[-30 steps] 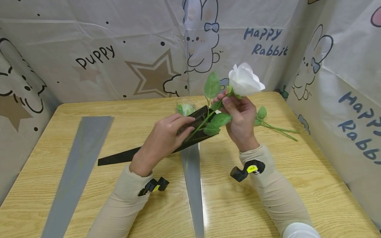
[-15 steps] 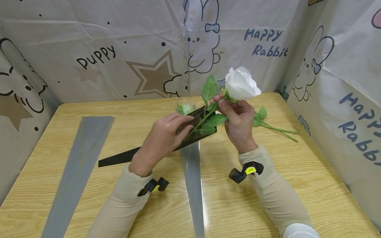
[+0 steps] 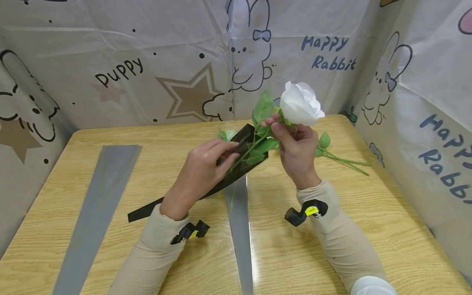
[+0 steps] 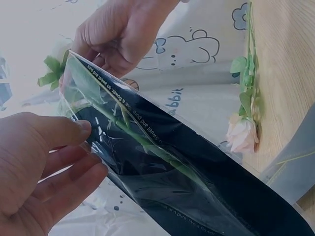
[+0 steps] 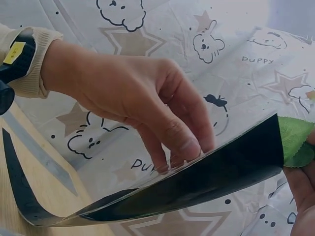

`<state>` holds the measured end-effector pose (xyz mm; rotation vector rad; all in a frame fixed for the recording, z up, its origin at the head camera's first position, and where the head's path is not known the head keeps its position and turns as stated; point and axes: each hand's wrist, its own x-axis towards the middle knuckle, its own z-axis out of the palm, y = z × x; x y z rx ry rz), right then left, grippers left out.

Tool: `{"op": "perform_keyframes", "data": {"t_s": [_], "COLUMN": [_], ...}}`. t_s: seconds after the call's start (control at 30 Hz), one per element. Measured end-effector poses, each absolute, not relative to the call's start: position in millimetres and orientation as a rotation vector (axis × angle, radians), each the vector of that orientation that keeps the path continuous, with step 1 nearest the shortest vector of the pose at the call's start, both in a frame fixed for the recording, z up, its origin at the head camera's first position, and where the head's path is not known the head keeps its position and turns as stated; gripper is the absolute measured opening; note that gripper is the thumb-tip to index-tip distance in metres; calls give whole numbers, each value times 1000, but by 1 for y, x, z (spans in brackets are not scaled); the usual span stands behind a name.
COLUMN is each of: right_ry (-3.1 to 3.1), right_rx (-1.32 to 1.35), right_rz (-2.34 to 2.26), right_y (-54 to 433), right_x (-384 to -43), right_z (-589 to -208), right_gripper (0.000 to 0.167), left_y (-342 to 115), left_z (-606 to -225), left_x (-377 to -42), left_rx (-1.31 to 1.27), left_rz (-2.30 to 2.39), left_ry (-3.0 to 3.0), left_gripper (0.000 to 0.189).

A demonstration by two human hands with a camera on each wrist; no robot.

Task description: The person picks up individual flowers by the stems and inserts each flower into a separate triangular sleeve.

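Observation:
My right hand (image 3: 298,153) pinches an artificial white rose (image 3: 301,104) by its stem, just under the bloom. The green stem and leaves (image 3: 254,157) slant down into a long tapered flower sleeve (image 3: 145,211), black at the back and clear at the front. My left hand (image 3: 200,174) pinches the sleeve's clear edge between thumb and fingers, close to its wide mouth. Through the clear film (image 4: 133,132) in the left wrist view, part of the stem shows inside. Right wrist view: the left fingertips (image 5: 189,147) are on the film edge; the bloom is out of frame.
Grey sleeves (image 3: 97,213) lie on the table's left, and another grey sleeve (image 3: 237,229) lies in the middle. Behind the right hand, green stems (image 3: 344,162) rest on the table; the left wrist view shows a pale pink rose (image 4: 242,135) there. Printed cloth (image 3: 177,32) walls the table.
The rose has come slightly left and down toward the sleeve. The sleeve has tilted, its narrow tip swinging nearer the body and its mouth rising. Both hands keep their hold.

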<state>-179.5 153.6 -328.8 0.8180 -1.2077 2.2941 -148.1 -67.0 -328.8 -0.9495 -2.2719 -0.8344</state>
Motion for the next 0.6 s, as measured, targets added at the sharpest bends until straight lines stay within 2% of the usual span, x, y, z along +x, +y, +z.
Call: {"op": "perform_keyframes", "data": {"t_s": [0.2,0.6], "right_ry": [-1234,-1696], "right_rx": [823,690], "right_rz": [2279,1997], "right_y": [152,160], "right_x": [-180,-171], "right_z": [-331,-319], "right_gripper": [25,51], "left_y": [-66,-67], "left_z": [-329,-329], "left_x": [-148,-148], "left_rx": [-949,-946], "left_rz": [-823,-781], "left_ry": [-2262,-2259], "left_gripper": [19,18]}}
